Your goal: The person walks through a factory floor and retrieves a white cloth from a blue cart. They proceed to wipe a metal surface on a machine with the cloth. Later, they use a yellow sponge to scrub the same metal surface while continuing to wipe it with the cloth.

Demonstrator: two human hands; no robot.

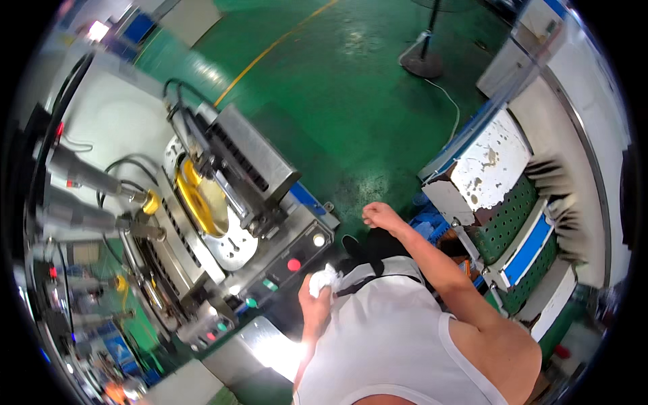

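Left grip (314, 307) holds white wad (325, 279); any writing on control panel (308, 252) unreadable.

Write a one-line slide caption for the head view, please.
Left hand holding a crumpled white wad near a button panel; right hand loosely curled.

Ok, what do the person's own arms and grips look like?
Bare: no glove shows on the left grip or the right grip, and no sleeve or watch on the right arm. The white top is sleeveless at the right shoulder, with an edged armhole. Of the left arm, only bare forearm shows.
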